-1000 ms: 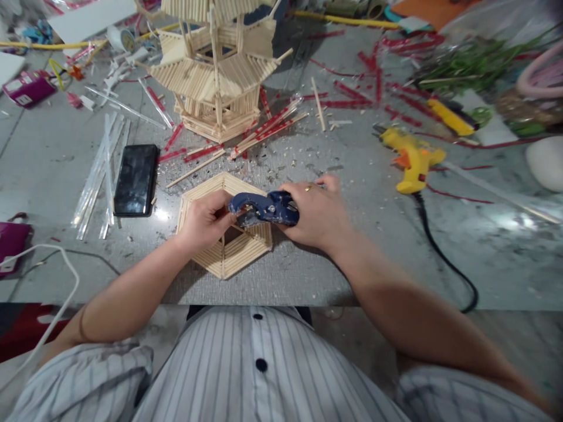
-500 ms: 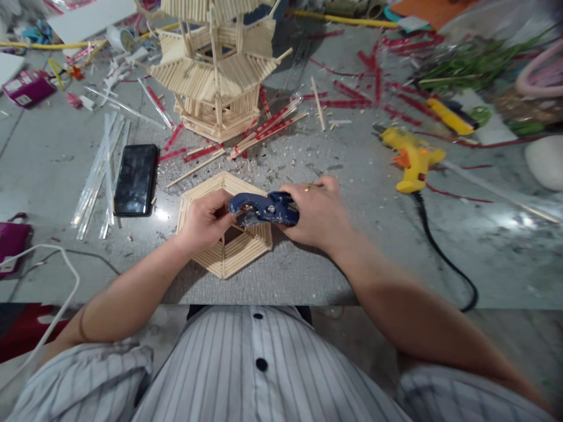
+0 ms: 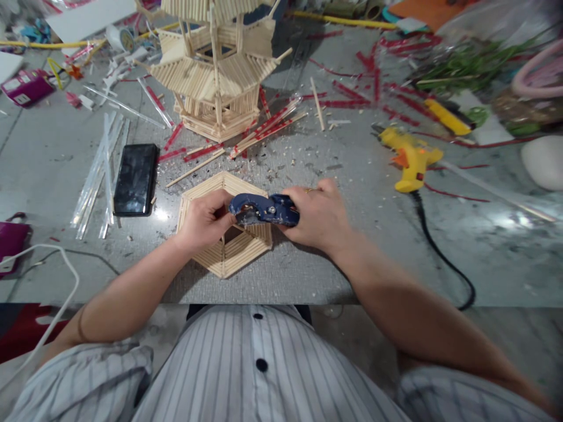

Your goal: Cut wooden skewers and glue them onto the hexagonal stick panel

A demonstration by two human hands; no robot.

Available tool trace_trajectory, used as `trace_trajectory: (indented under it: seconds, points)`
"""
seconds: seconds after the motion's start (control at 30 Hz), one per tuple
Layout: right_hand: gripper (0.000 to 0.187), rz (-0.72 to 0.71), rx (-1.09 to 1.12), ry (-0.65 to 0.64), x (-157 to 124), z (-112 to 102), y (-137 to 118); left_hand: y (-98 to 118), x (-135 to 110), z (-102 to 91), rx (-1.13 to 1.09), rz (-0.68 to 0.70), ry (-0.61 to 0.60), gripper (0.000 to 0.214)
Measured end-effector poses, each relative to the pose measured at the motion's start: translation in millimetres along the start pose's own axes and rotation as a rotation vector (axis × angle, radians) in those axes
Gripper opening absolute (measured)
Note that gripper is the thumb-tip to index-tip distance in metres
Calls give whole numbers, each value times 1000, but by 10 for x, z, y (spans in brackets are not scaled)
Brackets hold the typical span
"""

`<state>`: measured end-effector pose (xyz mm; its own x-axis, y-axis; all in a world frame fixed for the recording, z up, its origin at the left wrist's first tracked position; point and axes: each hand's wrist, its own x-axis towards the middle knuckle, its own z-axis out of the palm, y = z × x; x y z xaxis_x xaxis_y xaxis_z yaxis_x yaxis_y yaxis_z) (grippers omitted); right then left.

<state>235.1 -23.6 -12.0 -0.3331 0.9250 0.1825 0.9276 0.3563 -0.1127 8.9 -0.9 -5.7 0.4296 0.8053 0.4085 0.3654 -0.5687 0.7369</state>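
Note:
A blue pipe cutter [image 3: 259, 208] with a curved jaw is gripped around its handles by my right hand [image 3: 323, 217]. At the jaw's left end, the thumb and fingers of my left hand [image 3: 202, 223] are pinched together. What they pinch is too small and hidden to make out. Both hands and the cutter are over a flat hexagonal frame of thin wooden sticks [image 3: 222, 266], which lies on the grey table. The hands and the tool hide much of its middle and upper part.
Behind the frame stands a tiered pagoda model of sticks [image 3: 217, 76]. A phone [image 3: 136, 179] and clear glue sticks [image 3: 99, 170] lie left. To the right rests a yellow glue gun [image 3: 411, 155] with a black cord. Red-and-clear wrappers [image 3: 352, 102] and loose sticks litter the back.
My right hand has shifted very slightly, its fingers a bit tighter around the cutter's handles. My left hand and the hexagonal frame stay in place.

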Motion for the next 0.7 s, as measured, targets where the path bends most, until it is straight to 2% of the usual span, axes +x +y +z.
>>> trace_trajectory:
  seconds: [0.2, 0.37, 0.57, 0.7]
  points:
    - [23, 19, -17, -20, -17, 19, -3, 33, 17, -27, 22, 24, -6, 6]
    - [18, 61, -27, -40, -13, 29, -26, 25, 14, -19, 50, 39, -23, 17]
    - [41, 75, 32, 26, 58, -42, 32, -7, 3, 17, -3, -17, 30, 15]
    - [39, 49, 57, 8, 73, -87, 38, 7, 11, 9, 20, -40, 29, 16]
